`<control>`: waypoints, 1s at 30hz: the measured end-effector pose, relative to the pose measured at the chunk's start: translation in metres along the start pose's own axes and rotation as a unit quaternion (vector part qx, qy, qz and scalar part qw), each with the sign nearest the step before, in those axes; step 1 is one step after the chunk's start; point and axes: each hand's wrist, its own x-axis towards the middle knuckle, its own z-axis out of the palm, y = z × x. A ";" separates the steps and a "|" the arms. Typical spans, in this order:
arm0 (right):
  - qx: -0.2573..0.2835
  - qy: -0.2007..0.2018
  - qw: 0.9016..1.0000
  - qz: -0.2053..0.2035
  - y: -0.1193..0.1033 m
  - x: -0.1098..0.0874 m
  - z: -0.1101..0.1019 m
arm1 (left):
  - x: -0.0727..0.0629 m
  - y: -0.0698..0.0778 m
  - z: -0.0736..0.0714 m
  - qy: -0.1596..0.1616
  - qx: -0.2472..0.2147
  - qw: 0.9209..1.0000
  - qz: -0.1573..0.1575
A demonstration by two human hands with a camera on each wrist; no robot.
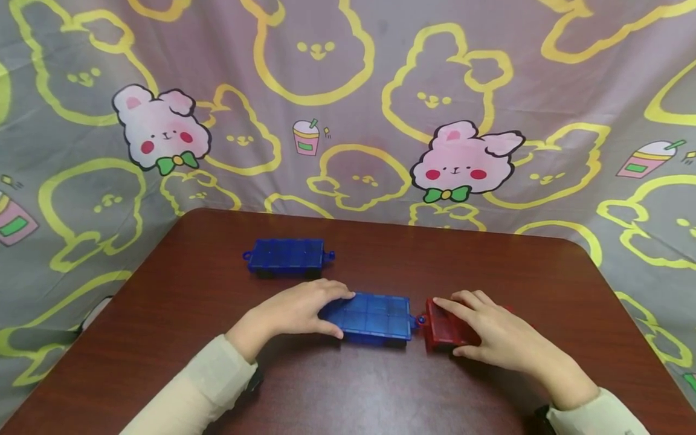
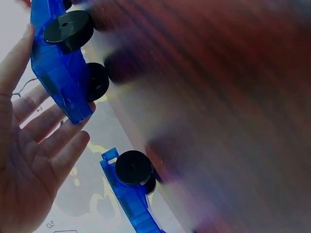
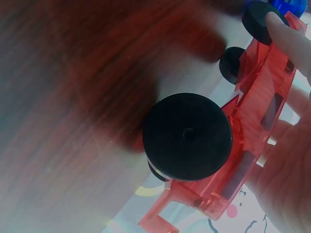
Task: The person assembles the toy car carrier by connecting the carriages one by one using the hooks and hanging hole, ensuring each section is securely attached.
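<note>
A translucent blue toy car base (image 1: 375,317) with black wheels stands on the table. My left hand (image 1: 296,311) holds its left end, thumb along the near side and fingers along the far side. To its right is a translucent red toy car base (image 1: 443,323), partly covered by my right hand (image 1: 502,332), which grips it across its width. The couplings of the two cars overlap between them; how firmly they are joined I cannot tell. In the right wrist view, black wheels (image 3: 187,136) and a free red coupling (image 3: 158,221) show on the red car.
A second blue toy car base (image 1: 286,255), darker in the head view, stands farther back on the left, apart from both hands. The brown table (image 1: 370,393) has rounded far corners. Behind it hangs a printed cloth (image 1: 359,72) with cartoon rabbits.
</note>
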 end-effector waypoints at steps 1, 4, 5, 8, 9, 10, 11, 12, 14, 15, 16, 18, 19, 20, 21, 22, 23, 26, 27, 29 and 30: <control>0.001 -0.002 1.000 0.000 0.000 0.000 0.000 | 0.000 0.000 0.000 0.001 0.001 1.000 0.001; 0.005 -0.010 1.000 0.002 0.001 0.000 0.000 | 0.000 0.001 -0.001 0.000 0.003 1.000 0.001; 0.006 -0.012 1.000 0.002 0.001 0.001 0.000 | 0.000 0.001 -0.001 0.000 0.005 1.000 0.002; 0.009 -0.015 1.000 0.003 0.001 0.001 -0.001 | 0.000 0.001 -0.001 0.000 0.007 1.000 0.003; 0.011 -0.016 1.000 0.004 0.001 0.001 -0.002 | 0.000 0.001 -0.001 0.000 0.008 1.000 0.003; 0.011 -0.016 1.000 0.005 0.001 0.000 -0.003 | 0.000 0.001 -0.001 0.001 0.008 1.000 0.004; 0.013 -0.015 1.000 0.006 0.001 0.000 -0.004 | 0.000 0.001 -0.001 0.000 0.008 1.000 0.002; 0.015 -0.012 1.000 0.007 0.001 0.000 -0.005 | 0.000 0.001 -0.001 -0.002 0.009 1.000 0.000; 0.021 -0.006 1.000 0.006 0.000 0.002 -0.007 | 0.000 0.001 -0.001 -0.004 0.009 1.000 -0.004; 0.025 -0.001 1.000 0.004 -0.001 0.003 -0.008 | -0.001 0.001 -0.001 -0.004 0.008 1.000 -0.006; 0.030 0.003 1.000 0.002 -0.002 0.005 -0.010 | -0.001 0.001 -0.002 -0.005 0.007 1.000 -0.007; 0.044 0.008 0.999 -0.003 -0.004 0.010 -0.012 | -0.002 0.000 -0.002 -0.006 0.007 1.000 -0.010; 0.051 0.008 0.999 -0.004 -0.006 0.013 -0.014 | -0.003 0.000 -0.003 -0.005 0.006 1.000 -0.009; 0.057 0.006 0.998 -0.004 -0.007 0.017 -0.015 | -0.004 -0.001 -0.003 -0.003 0.006 1.000 -0.009; 0.064 0.005 0.998 -0.006 -0.009 0.020 -0.015 | -0.005 -0.002 -0.004 0.000 0.006 1.000 -0.007; 0.069 0.003 0.998 -0.006 -0.010 0.023 -0.016 | -0.006 -0.003 -0.005 0.004 0.006 1.000 -0.005; 0.073 0.002 0.997 -0.007 -0.011 0.027 -0.016 | -0.007 -0.004 -0.007 0.008 0.007 1.000 -0.005; 0.084 -0.004 0.996 -0.012 -0.016 0.037 -0.015 | -0.012 -0.011 -0.013 0.025 0.008 1.000 -0.006; 0.087 -0.004 0.996 -0.014 -0.017 0.040 -0.015 | -0.014 -0.014 -0.015 0.032 0.010 0.999 -0.007; 0.095 -0.008 0.995 -0.017 -0.021 0.046 -0.014 | -0.018 -0.021 -0.021 0.044 0.012 0.999 -0.018; 0.100 -0.010 0.995 -0.019 -0.023 0.048 -0.014 | -0.020 -0.026 -0.023 0.052 0.014 0.998 -0.023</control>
